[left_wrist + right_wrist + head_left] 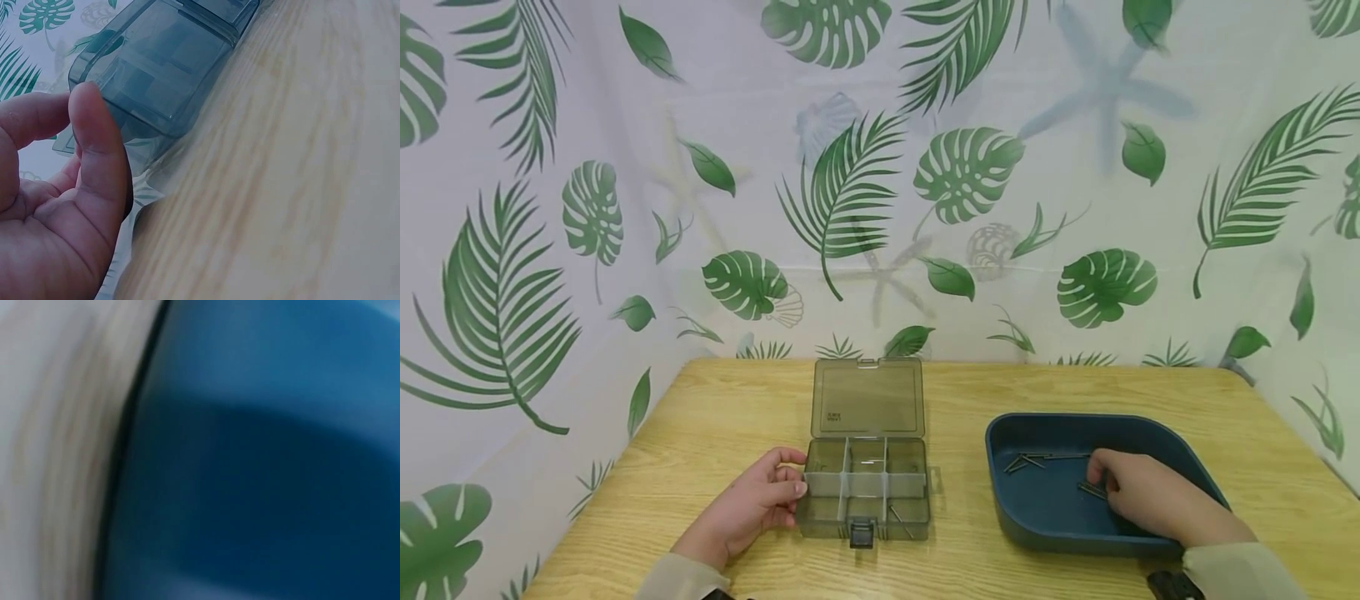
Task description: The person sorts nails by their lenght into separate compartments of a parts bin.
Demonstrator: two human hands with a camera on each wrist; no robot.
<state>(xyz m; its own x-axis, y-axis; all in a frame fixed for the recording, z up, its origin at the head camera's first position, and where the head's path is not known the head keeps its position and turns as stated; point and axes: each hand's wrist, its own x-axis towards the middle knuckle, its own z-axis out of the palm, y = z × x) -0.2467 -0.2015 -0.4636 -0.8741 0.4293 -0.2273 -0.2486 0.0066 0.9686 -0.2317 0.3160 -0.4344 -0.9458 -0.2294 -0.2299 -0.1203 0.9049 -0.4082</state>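
Note:
A clear grey compartment box [865, 487] stands on the table with its lid [868, 400] tipped back. One thin metal screw or nail [901, 522] leans in its front right compartment, and a short one [872, 462] shows in the back middle. My left hand [760, 500] holds the box's left side; the left wrist view shows the thumb [97, 119] against its edge. Inside the blue tray [1052, 521], my right hand [1150, 492] reaches down with bent fingers among several screws or nails [1026, 461]. Its fingertips are partly hidden, so whether they pinch one cannot be seen.
Wood-grain table [745, 408] lies under both containers, with a gap of tabletop between box and tray. A white cloth with green leaves [865, 208] hangs behind and at both sides. The right wrist view is blurred and shows the tray's wall [262, 362].

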